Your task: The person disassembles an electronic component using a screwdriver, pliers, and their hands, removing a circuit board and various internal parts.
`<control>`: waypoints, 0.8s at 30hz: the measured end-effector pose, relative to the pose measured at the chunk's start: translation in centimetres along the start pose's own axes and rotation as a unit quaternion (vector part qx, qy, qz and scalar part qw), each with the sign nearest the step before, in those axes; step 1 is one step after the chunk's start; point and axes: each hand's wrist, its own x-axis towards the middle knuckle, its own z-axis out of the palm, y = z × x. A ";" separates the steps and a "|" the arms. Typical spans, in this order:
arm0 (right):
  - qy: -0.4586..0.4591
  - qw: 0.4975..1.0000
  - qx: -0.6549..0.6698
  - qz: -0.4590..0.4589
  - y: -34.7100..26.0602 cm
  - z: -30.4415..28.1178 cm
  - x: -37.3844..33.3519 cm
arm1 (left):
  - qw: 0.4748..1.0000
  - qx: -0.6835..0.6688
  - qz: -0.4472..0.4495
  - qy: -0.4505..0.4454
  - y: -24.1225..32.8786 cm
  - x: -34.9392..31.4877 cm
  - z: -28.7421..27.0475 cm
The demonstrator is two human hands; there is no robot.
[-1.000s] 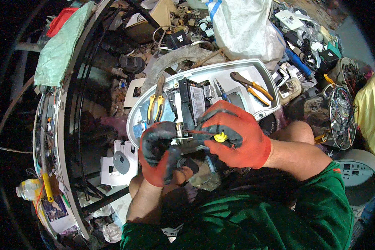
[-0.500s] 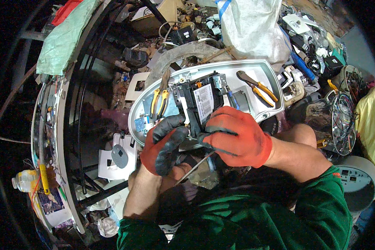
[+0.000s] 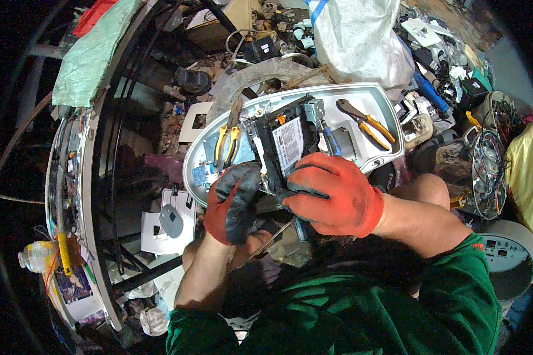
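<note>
A black plastic and metal device (image 3: 272, 137) with a white printed label (image 3: 291, 144) sits tilted in a white boat-shaped plastic casing (image 3: 391, 155). My left hand (image 3: 233, 198), in a red and black glove, is curled shut beside its near left corner; whatever is in the fingers is hidden. My right hand (image 3: 336, 195), in a matching glove, is closed at the device's near right edge, with its fingertips partly hidden. A thin long strip (image 3: 269, 242) slants below the hands; I cannot tell whether either hand holds it.
Yellow-handled pliers (image 3: 226, 147) lie at the casing's left, and yellow-handled cutters (image 3: 367, 125) at its right. A blue-handled tool (image 3: 330, 141) is beside the device. Beyond stand a white sack (image 3: 361, 41) and heaped scrap. A black metal frame (image 3: 117, 160) runs along the left.
My left hand has shifted slightly right and its fingers are more curled. The device has tilted a little, and the thin strip has moved down and left.
</note>
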 end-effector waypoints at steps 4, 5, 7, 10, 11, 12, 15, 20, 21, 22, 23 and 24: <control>0.001 1.000 0.016 0.011 0.0 -0.4 -0.1 | 1.000 0.010 -0.023 -0.019 0.6 0.0 0.5; 0.003 1.000 0.015 0.008 0.0 -0.4 -0.1 | 0.999 0.014 -0.023 -0.020 0.7 0.0 0.6; 0.006 1.000 0.012 0.003 0.1 -0.4 -0.2 | 0.999 0.005 -0.038 -0.009 1.0 -0.1 1.3; 0.012 1.000 0.015 -0.001 0.0 -0.5 -0.2 | 0.999 -0.008 -0.033 -0.017 1.1 -0.2 1.1; 0.014 1.000 0.012 0.000 0.0 -0.5 -0.3 | 0.999 -0.014 -0.028 -0.026 1.0 -0.2 1.1; 0.016 1.000 0.009 0.001 0.0 -0.5 -0.3 | 0.998 -0.027 -0.044 -0.021 1.0 -0.2 1.2; 0.018 1.000 0.003 0.000 0.1 -0.3 -0.3 | 0.996 -0.050 -0.067 -0.014 0.9 -0.3 1.4; 0.023 1.000 0.004 0.005 -0.1 -0.4 -0.2 | 0.999 -0.024 -0.027 0.016 -0.1 0.1 0.9; 0.026 1.000 0.004 0.006 -0.1 -0.2 -0.3 | 0.999 -0.026 -0.022 0.024 -0.3 0.1 0.9; 0.029 1.000 0.005 0.007 -0.1 0.0 -0.3 | 0.999 -0.042 -0.023 0.025 -0.9 0.2 0.4; 0.033 0.999 0.007 0.007 -0.2 0.1 -0.3 | 0.998 -0.057 -0.023 0.026 -1.1 0.3 0.2; 0.036 0.999 0.009 0.006 -0.3 0.2 -0.2 | 0.998 -0.064 -0.017 0.017 -1.3 0.3 0.1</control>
